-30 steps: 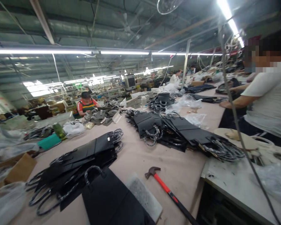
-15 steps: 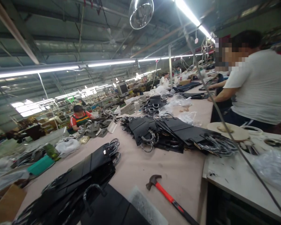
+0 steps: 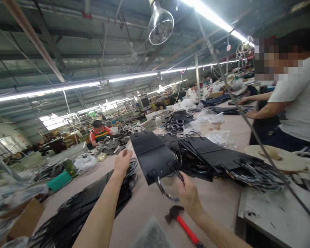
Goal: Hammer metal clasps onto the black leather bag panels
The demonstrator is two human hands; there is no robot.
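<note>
My right hand [image 3: 188,193] grips a loop handle of a flat black bag panel [image 3: 155,156], which is lifted and tilted above the table. Grey-and-black handles hang from its lower end. My left hand [image 3: 123,161] is by the panel's left edge, fingers curled together; whether anything is between them cannot be made out. Below my left forearm lies a stack of black bag panels [image 3: 93,196] with similar handles. A second pile of panels [image 3: 217,151] spreads behind the lifted one. Under my right wrist rests a claw hammer [image 3: 187,229] with a red handle, beside a greyish slab [image 3: 152,236].
A white side table [image 3: 268,213] adjoins on the right, with a round board [image 3: 274,156] behind it. A slanting pole [image 3: 245,119] crosses the right side. One co-worker [image 3: 297,100] stands at right; another [image 3: 99,132] sits at left. A bulb [image 3: 161,26] hangs overhead.
Both my hands have come into view. The front black panel has been raised off the near end of the table and moved forward, uncovering more of the slab. The camera view has shifted left.
</note>
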